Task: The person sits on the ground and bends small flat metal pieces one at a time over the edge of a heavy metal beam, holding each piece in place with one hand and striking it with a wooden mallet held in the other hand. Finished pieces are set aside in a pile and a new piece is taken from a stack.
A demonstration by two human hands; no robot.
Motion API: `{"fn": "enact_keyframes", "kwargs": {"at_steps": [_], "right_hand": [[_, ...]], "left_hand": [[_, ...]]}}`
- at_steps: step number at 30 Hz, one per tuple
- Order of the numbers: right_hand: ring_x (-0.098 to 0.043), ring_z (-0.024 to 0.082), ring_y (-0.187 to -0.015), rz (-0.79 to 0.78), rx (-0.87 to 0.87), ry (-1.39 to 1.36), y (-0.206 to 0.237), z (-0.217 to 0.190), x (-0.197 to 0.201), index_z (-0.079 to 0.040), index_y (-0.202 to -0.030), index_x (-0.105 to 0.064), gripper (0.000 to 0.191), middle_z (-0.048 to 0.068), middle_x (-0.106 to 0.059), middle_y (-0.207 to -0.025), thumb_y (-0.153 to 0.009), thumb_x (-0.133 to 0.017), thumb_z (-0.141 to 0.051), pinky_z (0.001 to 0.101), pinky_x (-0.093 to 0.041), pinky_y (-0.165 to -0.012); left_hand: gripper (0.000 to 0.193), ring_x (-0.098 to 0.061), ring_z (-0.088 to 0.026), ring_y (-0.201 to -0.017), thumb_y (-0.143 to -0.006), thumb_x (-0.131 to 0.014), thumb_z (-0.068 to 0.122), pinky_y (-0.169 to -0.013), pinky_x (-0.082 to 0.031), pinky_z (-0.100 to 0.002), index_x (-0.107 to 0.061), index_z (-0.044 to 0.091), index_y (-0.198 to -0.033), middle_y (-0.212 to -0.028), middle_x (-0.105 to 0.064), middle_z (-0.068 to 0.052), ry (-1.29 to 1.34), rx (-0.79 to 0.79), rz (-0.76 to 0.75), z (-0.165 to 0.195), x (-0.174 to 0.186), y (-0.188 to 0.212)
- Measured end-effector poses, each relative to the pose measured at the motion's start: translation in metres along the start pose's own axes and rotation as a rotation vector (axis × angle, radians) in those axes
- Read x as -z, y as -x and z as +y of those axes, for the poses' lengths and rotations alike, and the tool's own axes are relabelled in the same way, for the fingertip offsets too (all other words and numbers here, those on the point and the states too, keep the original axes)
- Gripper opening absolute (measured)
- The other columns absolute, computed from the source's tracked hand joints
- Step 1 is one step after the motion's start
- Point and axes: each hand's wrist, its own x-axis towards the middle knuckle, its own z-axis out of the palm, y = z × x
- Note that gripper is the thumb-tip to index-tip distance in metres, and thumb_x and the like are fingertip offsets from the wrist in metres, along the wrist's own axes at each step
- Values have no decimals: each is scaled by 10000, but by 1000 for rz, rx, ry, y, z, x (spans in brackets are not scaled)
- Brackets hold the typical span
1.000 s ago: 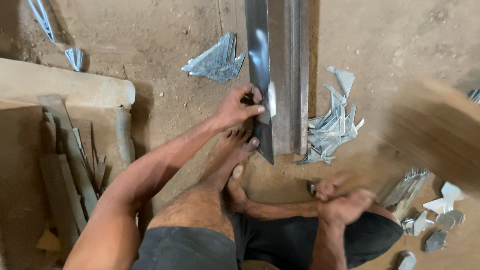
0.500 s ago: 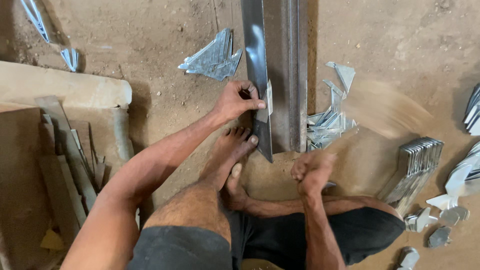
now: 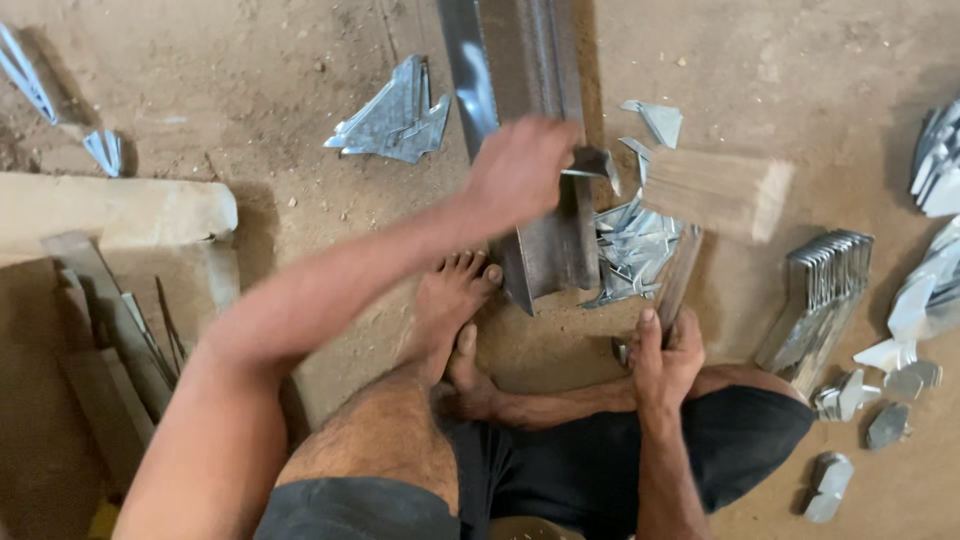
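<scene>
My left hand (image 3: 520, 165) reaches over a long dark steel rail (image 3: 545, 60) lying on the dirt floor and pinches a small grey metal piece (image 3: 597, 160) at the rail's right edge. A thin shiny metal strip (image 3: 470, 70) lies along the rail's left side. My right hand (image 3: 665, 355) is closed around the handle (image 3: 680, 275) of a wooden mallet, and the mallet's blurred head (image 3: 715, 190) hangs just to the right of the rail. My bare foot (image 3: 455, 300) rests by the rail's near end.
Cut sheet-metal scraps (image 3: 635, 245) are heaped right of the rail, and triangular offcuts (image 3: 395, 120) lie to its left. A stack of bent metal pieces (image 3: 825, 290) and loose shiny blanks (image 3: 900, 380) sit at the right. A concrete block (image 3: 110, 210) and wooden planks (image 3: 100, 340) stand at the left.
My left hand left the rail's near end and moved further up it, now pinching a small metal piece. The mallet swung in from the right to beside the rail.
</scene>
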Motion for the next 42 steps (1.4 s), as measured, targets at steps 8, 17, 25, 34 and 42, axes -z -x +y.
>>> {"fn": "enact_keyframes", "kwargs": {"at_steps": [8,17,25,34,42], "right_hand": [[-485,55,-562,70,109,-54,-2,-31,-7,-5,-1050,-596,191,-2,-565,-703,-1094,-576,-189,229,-407,-501],[-517,113,-595,113,103,117,3,-33,-14,-19,-1032,-596,203,32,-564,-674,-1079,-559,-212,296,-441,-546],[-543,113,-620,46,33,117,10,-23,-22,-8,-1013,-603,202,55,-603,-710,-1098,-586,-191,295,-470,-566],[-715,226,-742,104,90,439,13,2,-14,2,-1340,-628,405,133,-707,-888,-1005,-704,-211,359,-571,-645],[-537,381,-1301,-25,558,433,9,-57,-24,-28,-1261,-645,483,195,-632,-1348,-815,-807,-120,483,-418,-1094]], "left_hand": [[236,-706,-245,-559,-744,-852,120,-524,-565,-410,-712,-69,-748,-708,-728,-180,-18,465,-679,-33,-5,-112],[299,-712,-277,-665,-711,-905,227,-673,-569,-405,-755,-26,-765,-725,-724,-162,-223,185,-670,-39,-8,-111],[258,-715,-338,-770,-662,-893,226,-742,-564,-435,-798,70,-843,-829,-740,-152,-181,50,-639,-48,-12,-109],[160,-740,-325,-828,-716,-753,53,-776,-596,-457,-814,77,-863,-868,-752,-166,-89,73,-522,-36,0,-92],[268,-703,-307,-996,-717,-783,90,-889,-577,-500,-733,13,-968,-1026,-711,-177,-364,-526,-348,81,79,52]]}}
